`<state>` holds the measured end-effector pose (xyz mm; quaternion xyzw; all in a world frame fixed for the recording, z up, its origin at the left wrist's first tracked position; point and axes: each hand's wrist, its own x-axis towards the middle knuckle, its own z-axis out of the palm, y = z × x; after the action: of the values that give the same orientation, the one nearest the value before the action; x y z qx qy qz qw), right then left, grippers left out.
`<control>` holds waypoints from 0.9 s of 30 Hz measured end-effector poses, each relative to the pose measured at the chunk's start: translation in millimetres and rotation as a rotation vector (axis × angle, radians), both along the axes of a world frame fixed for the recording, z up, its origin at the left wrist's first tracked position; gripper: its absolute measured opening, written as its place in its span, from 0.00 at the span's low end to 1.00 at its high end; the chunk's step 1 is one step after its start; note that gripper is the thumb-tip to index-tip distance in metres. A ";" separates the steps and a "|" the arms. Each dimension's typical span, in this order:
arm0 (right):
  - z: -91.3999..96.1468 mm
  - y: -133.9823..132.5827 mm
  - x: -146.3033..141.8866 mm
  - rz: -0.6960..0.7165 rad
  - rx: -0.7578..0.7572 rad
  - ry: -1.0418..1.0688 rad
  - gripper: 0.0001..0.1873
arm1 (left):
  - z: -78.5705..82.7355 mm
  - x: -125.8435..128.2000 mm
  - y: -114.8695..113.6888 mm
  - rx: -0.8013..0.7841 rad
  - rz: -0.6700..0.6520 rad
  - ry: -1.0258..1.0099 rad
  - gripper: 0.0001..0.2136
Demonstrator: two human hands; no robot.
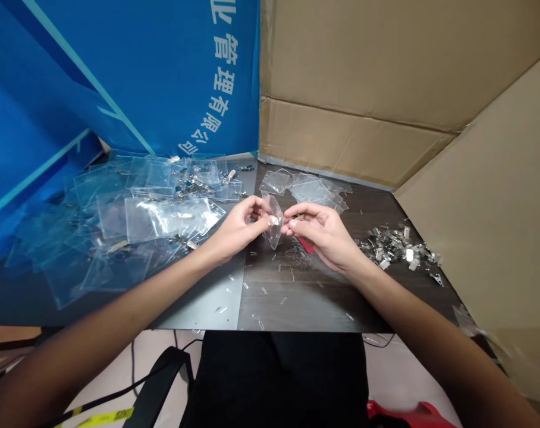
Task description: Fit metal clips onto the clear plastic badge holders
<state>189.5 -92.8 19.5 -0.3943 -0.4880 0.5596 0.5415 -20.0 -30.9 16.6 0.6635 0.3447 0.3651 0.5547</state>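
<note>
A clear plastic badge holder [272, 224] hangs upright between my left hand [238, 229] and my right hand [319, 235]. Both hands pinch its upper part. A small metal clip [275, 221] sits at its top, close to my left thumb, and my fingers partly hide it. To the left lies a spread heap of clear holders [163, 217] mixed with metal pieces. A stack of clear holders [317, 190] lies just beyond my hands. Beyond my right hand is a pile of metal clips [397, 246].
Small clear plastic strips [270, 291] are scattered over the dark tabletop [297, 303], and a red card [305, 245] lies partly under my right hand. A blue printed banner [131, 71] and cardboard sheets [363, 77] wall the far sides. My dark-clothed lap lies below the front edge.
</note>
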 end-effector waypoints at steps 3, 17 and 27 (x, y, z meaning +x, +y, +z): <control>3.6 -0.7 3.4 0.035 -0.043 0.034 0.18 | 3.9 0.5 -1.2 -0.142 -0.005 -0.037 0.16; 6.5 0.9 5.8 0.022 -0.009 -0.020 0.25 | 6.7 -2.9 -2.0 -0.378 -0.222 -0.175 0.25; 6.4 -1.7 3.3 -0.057 0.016 -0.071 0.23 | 2.5 -1.0 1.0 -0.256 -0.078 -0.113 0.29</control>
<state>192.8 -94.5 25.8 -0.4235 -0.5000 0.5254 0.5427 -21.0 -29.8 19.1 0.5787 0.3307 0.3329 0.6671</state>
